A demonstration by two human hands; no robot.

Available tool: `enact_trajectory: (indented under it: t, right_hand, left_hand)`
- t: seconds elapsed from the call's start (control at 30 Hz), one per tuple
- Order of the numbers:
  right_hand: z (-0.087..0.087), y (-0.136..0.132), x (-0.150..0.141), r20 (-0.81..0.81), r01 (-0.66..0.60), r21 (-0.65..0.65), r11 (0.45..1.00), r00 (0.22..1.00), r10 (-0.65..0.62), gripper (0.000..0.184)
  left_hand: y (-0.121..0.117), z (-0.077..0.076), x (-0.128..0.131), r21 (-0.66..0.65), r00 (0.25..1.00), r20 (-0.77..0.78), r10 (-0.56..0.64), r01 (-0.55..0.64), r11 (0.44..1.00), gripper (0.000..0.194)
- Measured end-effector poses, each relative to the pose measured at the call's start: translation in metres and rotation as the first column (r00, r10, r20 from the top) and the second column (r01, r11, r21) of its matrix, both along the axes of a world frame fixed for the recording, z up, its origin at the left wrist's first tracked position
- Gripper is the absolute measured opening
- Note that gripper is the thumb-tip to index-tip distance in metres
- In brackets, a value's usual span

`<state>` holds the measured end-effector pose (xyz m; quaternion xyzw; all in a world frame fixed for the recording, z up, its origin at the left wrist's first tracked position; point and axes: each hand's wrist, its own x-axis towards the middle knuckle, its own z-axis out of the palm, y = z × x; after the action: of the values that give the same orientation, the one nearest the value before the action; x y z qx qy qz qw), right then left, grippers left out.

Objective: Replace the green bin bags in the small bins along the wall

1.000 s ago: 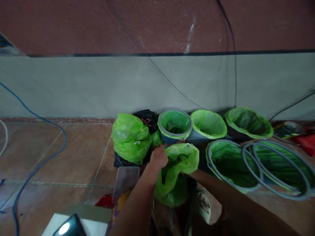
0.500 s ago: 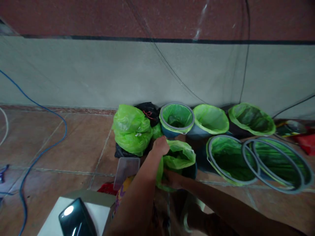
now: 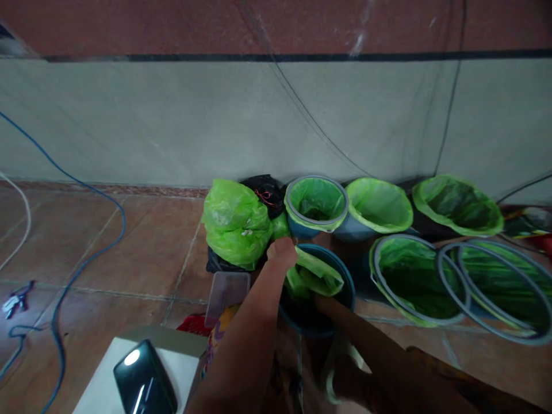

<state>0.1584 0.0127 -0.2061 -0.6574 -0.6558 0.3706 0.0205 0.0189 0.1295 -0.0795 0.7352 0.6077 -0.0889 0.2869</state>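
A green plastic bag [image 3: 319,275] hangs inside a dark blue bin [image 3: 350,279] on the floor in front of me. My left hand [image 3: 282,253] is closed on the bag's left edge, over the bin's back left rim. My right hand [image 3: 328,305] reaches down into the bin against the bag's near side; its fingers are hidden there. The bag is gathered and folded inward, so the bin's rim shows bare at the back, right and front. Just behind stands another bin lined in green, with a grey ring [image 3: 317,198] on its rim.
More green-lined bins [image 3: 379,204] stand to the right, with loose grey rings [image 3: 485,287] over the nearest ones. Full green bags [image 3: 235,227] and a black bag [image 3: 265,192] lie left by the wall. A clear tub [image 3: 227,296] and a white box [image 3: 181,368] are nearer.
The bag has come away from the bin's rim and drawn in narrower, exposing the rim. My right hand has shifted slightly right with it; my left keeps its grip. The view has shifted slightly.
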Motion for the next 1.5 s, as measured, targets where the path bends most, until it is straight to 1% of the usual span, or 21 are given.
enact_trajectory:
  t: [0.07, 0.1, 0.13, 0.17, 0.27, 0.33, 0.37, 0.4, 0.43, 0.5, 0.57, 0.67, 0.77, 0.9, 1.0, 1.07, 1.2, 1.3, 1.37, 1.43, 1.5]
  right_hand:
    - [0.010, -0.005, 0.012, 0.103, -0.052, -0.058, 0.997, 0.993, 0.057, 0.025]
    - [0.018, -0.007, 0.017, 0.139, -0.089, -0.087, 0.992, 0.985, 0.101, 0.019]
    - [0.029, -0.008, 0.022, 0.162, -0.131, -0.116, 0.985, 0.976, 0.149, 0.011]
    - [0.042, -0.007, 0.027, 0.168, -0.175, -0.152, 0.973, 0.965, 0.200, 0.010]
    - [0.086, 0.004, 0.036, 0.114, -0.234, -0.197, 0.952, 0.959, 0.259, 0.030]
    - [0.112, 0.019, 0.039, 0.130, -0.147, -0.048, 0.988, 0.980, 0.152, 0.031]
    - [0.120, 0.028, 0.039, 0.131, -0.103, 0.058, 0.993, 0.987, 0.095, 0.031]
    - [0.124, 0.036, 0.040, 0.110, -0.045, 0.189, 0.981, 0.994, 0.025, 0.030]
    - [0.126, 0.044, 0.039, 0.070, -0.012, 0.268, 0.963, 0.997, -0.007, 0.029]
    - [0.121, 0.055, 0.038, -0.009, 0.009, 0.307, 0.952, 1.000, -0.007, 0.033]
    - [0.112, 0.061, 0.035, 0.000, -0.040, 0.232, 0.972, 0.999, 0.041, 0.032]
    - [0.107, 0.060, 0.033, 0.153, -0.086, 0.152, 0.985, 0.986, 0.062, 0.019]
    - [0.114, 0.058, 0.038, 0.223, -0.055, 0.181, 0.982, 0.975, 0.014, 0.022]
    - [0.129, 0.056, 0.054, 0.193, 0.050, 0.247, 0.968, 0.976, -0.099, 0.025]
    - [0.135, 0.051, 0.064, 0.144, 0.133, 0.234, 0.963, 0.975, -0.170, 0.026]
    - [0.134, 0.047, 0.068, 0.126, 0.155, 0.202, 0.967, 0.975, -0.182, 0.025]
    - [0.119, 0.041, 0.072, 0.137, 0.205, 0.148, 0.967, 0.965, -0.226, 0.022]
    - [0.104, 0.046, 0.076, 0.110, 0.295, 0.089, 0.952, 0.947, -0.303, 0.022]
    - [0.096, 0.052, 0.080, 0.099, 0.302, 0.083, 0.950, 0.946, -0.309, 0.021]
    - [0.089, 0.058, 0.085, 0.092, 0.297, 0.098, 0.950, 0.948, -0.306, 0.022]
    - [0.083, 0.063, 0.089, 0.049, 0.322, 0.073, 0.944, 0.944, -0.326, 0.022]
  left_hand:
    - [0.001, 0.000, -0.002, -0.023, 1.000, -0.012, 0.014, -0.014, 1.000, 0.035]
    - [0.001, 0.000, -0.003, -0.025, 1.000, -0.015, 0.015, -0.015, 1.000, 0.036]
    - [0.002, 0.000, -0.004, -0.020, 1.000, -0.016, 0.011, -0.011, 1.000, 0.036]
    - [0.002, 0.000, -0.005, -0.011, 1.000, -0.017, 0.003, -0.004, 1.000, 0.037]
    - [0.003, 0.003, -0.008, 0.004, 1.000, -0.015, -0.028, 0.028, 1.000, 0.037]
    - [0.002, 0.007, -0.008, 0.013, 0.999, 0.002, -0.053, 0.053, 0.999, 0.036]
    - [0.002, 0.010, -0.007, 0.019, 0.998, 0.016, -0.068, 0.068, 0.998, 0.036]
    - [0.001, 0.012, -0.006, 0.028, 0.996, 0.031, -0.084, 0.083, 0.996, 0.036]
    - [0.001, 0.013, -0.005, 0.036, 0.994, 0.044, -0.101, 0.100, 0.994, 0.036]
    - [0.001, 0.015, -0.003, 0.050, 0.987, 0.074, -0.140, 0.137, 0.989, 0.036]
    - [0.001, 0.015, -0.001, 0.061, 0.979, 0.116, -0.167, 0.161, 0.985, 0.036]
    - [0.002, 0.012, 0.000, 0.078, 0.968, 0.194, -0.160, 0.147, 0.986, 0.034]
    - [0.001, 0.009, -0.001, 0.128, 0.957, 0.241, -0.162, 0.134, 0.983, 0.034]
    - [-0.002, 0.009, -0.004, 0.227, 0.950, 0.234, -0.205, 0.151, 0.962, 0.037]
    - [-0.005, 0.011, -0.006, 0.255, 0.960, 0.216, -0.179, 0.122, 0.959, 0.039]
    - [-0.006, 0.012, -0.008, 0.230, 0.967, 0.193, -0.166, 0.120, 0.966, 0.039]
    - [-0.007, 0.013, -0.009, 0.143, 0.983, 0.092, -0.158, 0.144, 0.979, 0.040]
    - [-0.005, 0.011, -0.008, 0.095, 0.988, 0.018, -0.150, 0.148, 0.984, 0.037]
    - [-0.001, 0.009, -0.007, 0.080, 0.989, -0.018, -0.144, 0.145, 0.986, 0.035]
    - [0.003, 0.006, -0.005, 0.066, 0.990, -0.028, -0.136, 0.137, 0.988, 0.034]
    - [0.007, 0.002, -0.004, 0.041, 0.992, 0.003, -0.125, 0.125, 0.991, 0.030]
